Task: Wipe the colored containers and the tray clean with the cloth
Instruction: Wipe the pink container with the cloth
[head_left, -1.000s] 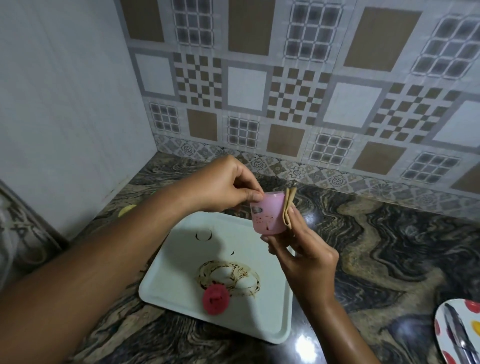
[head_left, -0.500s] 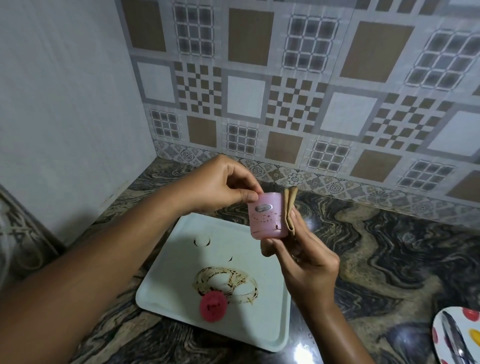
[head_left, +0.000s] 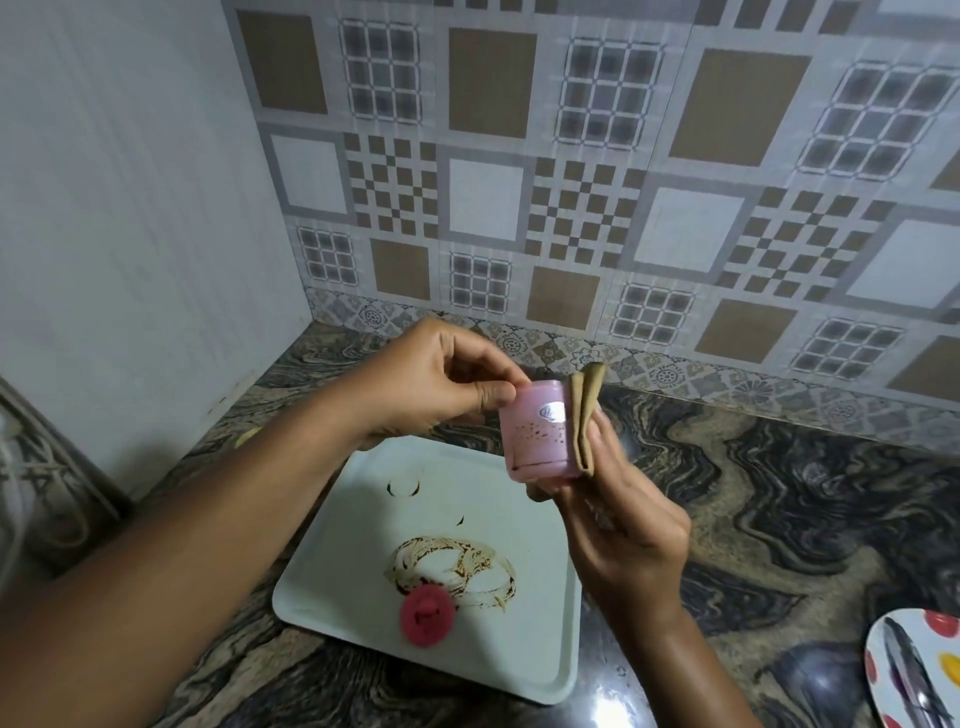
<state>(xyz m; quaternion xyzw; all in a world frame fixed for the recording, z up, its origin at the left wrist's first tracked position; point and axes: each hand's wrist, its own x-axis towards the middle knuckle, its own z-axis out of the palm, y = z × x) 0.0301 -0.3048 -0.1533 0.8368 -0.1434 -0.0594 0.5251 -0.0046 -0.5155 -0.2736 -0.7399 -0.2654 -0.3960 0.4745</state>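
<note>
Both hands work above the pale, stain-ringed plastic tray (head_left: 540, 660): the left hand (head_left: 436, 384) pinches the speckled pink plastic container (head_left: 537, 436) steady, so the right hand (head_left: 623, 525), its grip pressed together, rubs the folded tan cloth (head_left: 584, 415) against its side.

Head view, angled down, close over countertop (head_left: 779, 519)

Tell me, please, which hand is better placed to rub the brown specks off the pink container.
Likely the right hand: it presses the folded cloth against the pink container, while the left hand pinches its top.
</note>
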